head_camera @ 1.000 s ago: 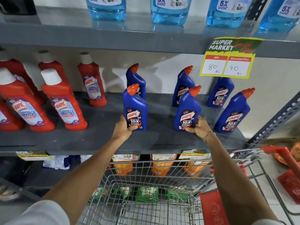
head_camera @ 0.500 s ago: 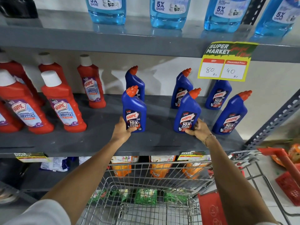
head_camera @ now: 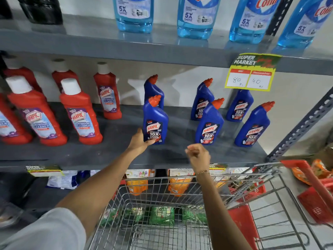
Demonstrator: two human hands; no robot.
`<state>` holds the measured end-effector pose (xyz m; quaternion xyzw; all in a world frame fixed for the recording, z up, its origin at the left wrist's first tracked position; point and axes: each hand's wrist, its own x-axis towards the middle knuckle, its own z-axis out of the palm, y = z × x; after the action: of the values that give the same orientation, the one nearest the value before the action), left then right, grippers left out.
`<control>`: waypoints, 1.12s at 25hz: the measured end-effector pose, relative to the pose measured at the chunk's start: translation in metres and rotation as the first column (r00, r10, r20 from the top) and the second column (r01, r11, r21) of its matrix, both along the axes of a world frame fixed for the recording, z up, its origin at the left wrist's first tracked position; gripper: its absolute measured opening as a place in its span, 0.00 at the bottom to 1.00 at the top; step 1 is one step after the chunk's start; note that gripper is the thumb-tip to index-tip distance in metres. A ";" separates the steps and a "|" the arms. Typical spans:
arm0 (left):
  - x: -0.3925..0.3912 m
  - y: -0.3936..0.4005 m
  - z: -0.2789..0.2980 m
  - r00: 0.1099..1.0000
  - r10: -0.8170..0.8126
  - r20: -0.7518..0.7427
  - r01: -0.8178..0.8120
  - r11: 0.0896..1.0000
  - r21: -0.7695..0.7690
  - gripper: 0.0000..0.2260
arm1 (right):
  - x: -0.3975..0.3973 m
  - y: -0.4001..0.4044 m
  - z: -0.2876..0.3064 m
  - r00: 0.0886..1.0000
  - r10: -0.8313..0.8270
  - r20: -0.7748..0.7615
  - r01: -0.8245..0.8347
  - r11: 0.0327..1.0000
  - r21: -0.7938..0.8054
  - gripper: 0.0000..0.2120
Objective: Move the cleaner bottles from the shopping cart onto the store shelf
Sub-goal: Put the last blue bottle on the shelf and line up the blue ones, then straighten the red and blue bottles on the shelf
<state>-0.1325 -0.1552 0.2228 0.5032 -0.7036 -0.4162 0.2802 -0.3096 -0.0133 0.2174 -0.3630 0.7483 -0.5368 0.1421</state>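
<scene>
Top bottles [head_camera: 196,18] being cropped, my left hand [head_camera: 139,142] gripping 1 blue bottle [head_camera: 155,121], my right hand [head_camera: 198,155] clenching empty, having left the 2nd bottle [head_camera: 209,127]

The grey middle shelf [head_camera: 117,152] carried two groups, all upright. At left stood several red bottles [head_camera: 81,112] with white caps, in staggered rows. At right stood six blue bottles [head_camera: 252,127] with orange caps, three behind and three in front. The upper shelf [head_camera: 90,44] carried a row of light-blue bottles [head_camera: 196,18].
</scene>
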 end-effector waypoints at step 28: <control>0.317 -0.091 -0.008 0.916 0.369 0.155 -0.354 0.928 -0.116 0.32 | 0.265 -0.186 0.008 0.857 0.514 0.039 -0.500 0.810 0.306 0.29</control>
<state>0.1845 -0.2460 0.2151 0.6466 -0.6374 -0.2812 0.3108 -0.0443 -0.1992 0.2255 -0.5349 0.7012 -0.3488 0.3172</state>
